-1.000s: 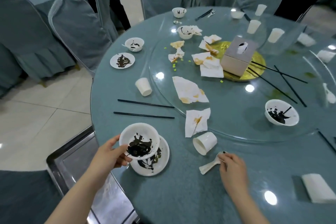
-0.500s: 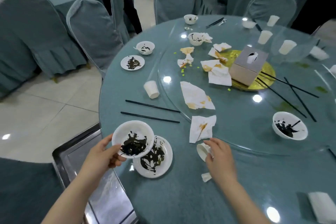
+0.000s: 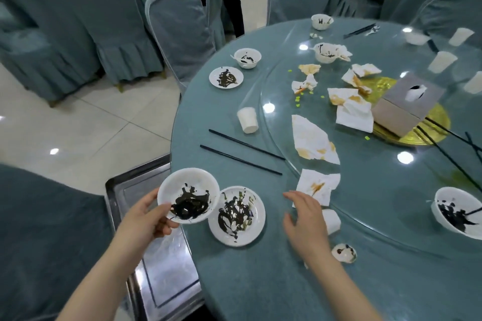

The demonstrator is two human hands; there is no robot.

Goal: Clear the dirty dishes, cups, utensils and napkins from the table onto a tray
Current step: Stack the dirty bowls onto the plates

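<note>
My left hand grips a white bowl smeared with dark sauce by its near rim, holding it over the table edge, partly above the metal tray. A dirty white plate lies on the table just right of the bowl. My right hand is open with fingers spread, next to a tipped white cup that it partly hides. A white spoon lies near my right wrist. A stained napkin lies just beyond my fingers.
Two black chopsticks and an upright cup lie further in. Stained napkins, a tissue box and a dirty bowl sit on the glass turntable. A small plate and a bowl sit far left. Covered chairs ring the table.
My left hand has carried the bowl left, off the plate, towards the tray. My right hand has left the spoon, reached the tipped cup and now lies open beside it.
</note>
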